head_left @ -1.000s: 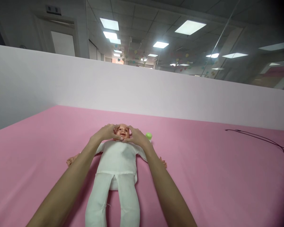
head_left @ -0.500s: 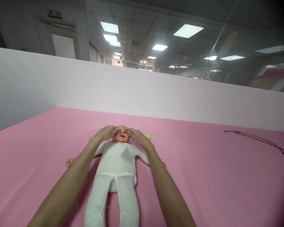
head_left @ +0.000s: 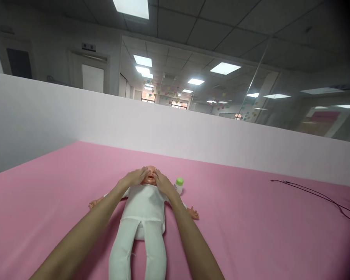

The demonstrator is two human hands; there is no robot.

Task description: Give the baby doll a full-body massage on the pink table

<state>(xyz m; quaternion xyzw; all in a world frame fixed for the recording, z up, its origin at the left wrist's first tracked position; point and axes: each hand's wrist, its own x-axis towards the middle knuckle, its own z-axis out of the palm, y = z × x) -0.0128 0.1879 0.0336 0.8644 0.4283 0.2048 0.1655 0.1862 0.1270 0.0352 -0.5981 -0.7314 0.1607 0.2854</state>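
Note:
A baby doll (head_left: 146,204) in a white top and trousers lies on its back, arms spread out to both sides. My left hand (head_left: 136,177) rests against the left side of the doll's face, its fingers stretched over the eye and cheek. On the other side my right hand (head_left: 162,182) lies likewise, fingers extended over the cheek. Between them the doll's mouth and part of its forehead show. Just right of my right hand stands a small white bottle (head_left: 179,186) with a green cap, partly hidden by that hand.
The doll lies on a pink padded surface (head_left: 239,217). A low white wall (head_left: 175,132) runs along its far side, with glass above. A thin black cable (head_left: 312,193) crosses the right part of the surface.
Both hands have slid from the upper sides of the doll's head down over its eyes and cheeks. The view has tilted upward, and more of the bottle shows.

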